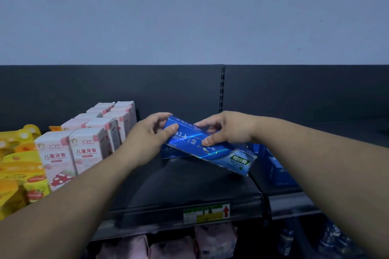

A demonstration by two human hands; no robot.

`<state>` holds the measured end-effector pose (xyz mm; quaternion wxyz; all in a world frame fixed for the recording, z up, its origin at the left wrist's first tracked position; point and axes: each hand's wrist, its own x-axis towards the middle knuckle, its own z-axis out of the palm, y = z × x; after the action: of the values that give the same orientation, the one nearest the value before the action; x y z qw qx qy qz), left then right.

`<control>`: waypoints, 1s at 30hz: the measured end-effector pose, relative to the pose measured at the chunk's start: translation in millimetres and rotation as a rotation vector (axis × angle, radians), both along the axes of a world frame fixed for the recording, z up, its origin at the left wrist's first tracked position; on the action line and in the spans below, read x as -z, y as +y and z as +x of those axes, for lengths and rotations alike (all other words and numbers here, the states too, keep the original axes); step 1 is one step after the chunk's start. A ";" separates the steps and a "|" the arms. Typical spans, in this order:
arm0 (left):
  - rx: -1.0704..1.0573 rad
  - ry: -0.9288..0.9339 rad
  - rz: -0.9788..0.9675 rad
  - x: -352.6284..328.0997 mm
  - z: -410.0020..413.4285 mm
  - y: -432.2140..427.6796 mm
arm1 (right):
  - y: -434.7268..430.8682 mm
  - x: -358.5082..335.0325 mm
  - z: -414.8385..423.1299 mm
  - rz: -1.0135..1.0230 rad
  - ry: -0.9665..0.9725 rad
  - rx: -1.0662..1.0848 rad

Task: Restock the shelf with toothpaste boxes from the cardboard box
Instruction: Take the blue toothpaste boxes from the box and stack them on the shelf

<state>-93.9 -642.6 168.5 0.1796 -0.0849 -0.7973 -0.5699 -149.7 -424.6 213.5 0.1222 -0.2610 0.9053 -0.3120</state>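
While the cardboard box is out of view, the placing step is plainly in hand: a blue toothpaste box (210, 150) is held low over the dark shelf (189, 187), in front of what look like more blue boxes (170, 153) standing at the back, though these are mostly hidden. The left hand (147, 134) grasps its far end, thumb on the top face and fingers curled round the end. The right hand (227, 130) pinches it near the middle, thumb on the printed face and fingers over the far edge. Its long axis runs slantwise, from far-left to near-right, with the near-right end tipped lower and the printed face turned up toward the camera. Next, I judge, it must be swung square to the row and set down beside its fellows, clear of the pink boxes (88, 149) on the left.
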 end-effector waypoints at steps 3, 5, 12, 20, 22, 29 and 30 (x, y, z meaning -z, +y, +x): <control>-0.008 -0.034 0.150 5.3 -1.9 -4.6 | 2.3 -7.5 -0.8 0.018 0.095 0.029; -0.051 -0.054 0.196 9.8 -3.6 -7.2 | 9.0 -12.2 -4.0 0.072 0.131 0.065; -0.144 -0.129 0.217 34.0 -2.3 -8.1 | 19.1 -2.9 -9.6 0.548 0.206 0.125; -0.299 -0.333 -0.476 41.7 2.7 -10.4 | 17.2 18.9 -20.4 0.523 0.295 0.230; -0.336 -0.352 -0.503 39.5 1.0 -7.8 | 17.3 20.9 -20.2 0.536 0.330 0.242; -0.360 -0.389 -0.519 32.7 -15.2 0.7 | 23.6 26.4 -23.6 0.557 0.318 0.303; -0.357 -0.386 -0.529 33.0 -17.7 0.4 | 23.4 28.0 -23.8 0.565 0.300 0.301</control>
<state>-111.6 -642.2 135.5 0.0943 0.1211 -0.9384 -0.3095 -173.5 -401.1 185.4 0.0077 -0.1235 0.9921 -0.0221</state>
